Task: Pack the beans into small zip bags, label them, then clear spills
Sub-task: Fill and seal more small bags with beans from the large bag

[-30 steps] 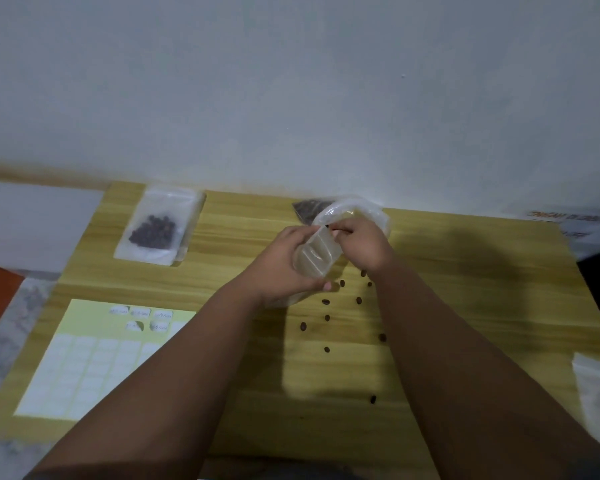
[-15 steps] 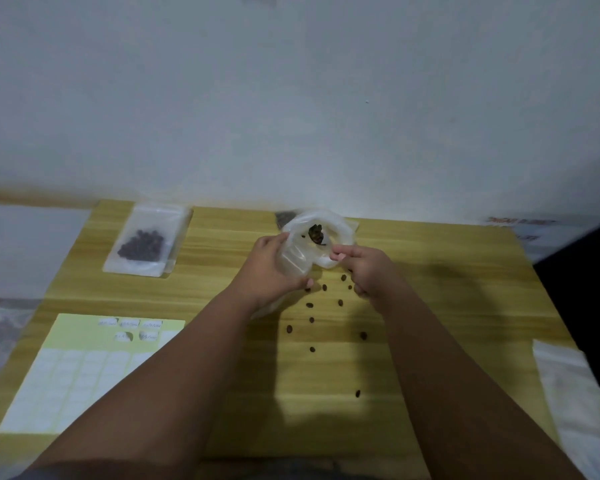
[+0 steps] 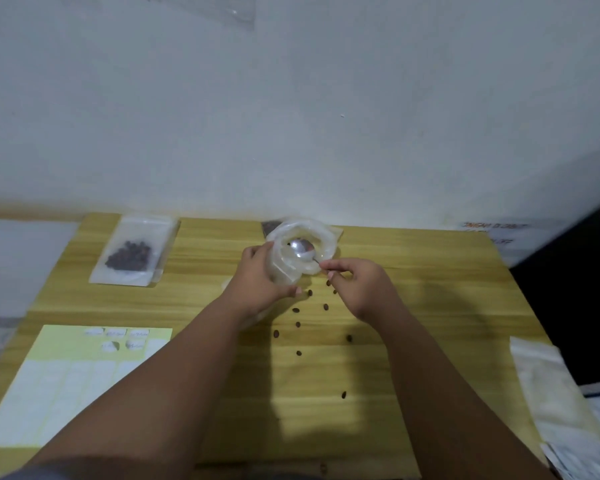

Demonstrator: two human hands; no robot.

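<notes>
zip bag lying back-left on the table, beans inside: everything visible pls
The zip bag is a small rectangular pouch of clear, slightly frosted plastic, lying flat near the far left corner of the wooden table. A loose heap of dark beans sits around its middle. Only the table touches it. No label shows; whether the zip is sealed cannot be told.

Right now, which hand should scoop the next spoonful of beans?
Right, likely: the right hand pinches the shiny metal spoon, its bowl inside the clear plastic zip bag that the left hand grips open.

Glossy metal spoon (image 3: 301, 247); wood-grain table (image 3: 413, 271)
</notes>
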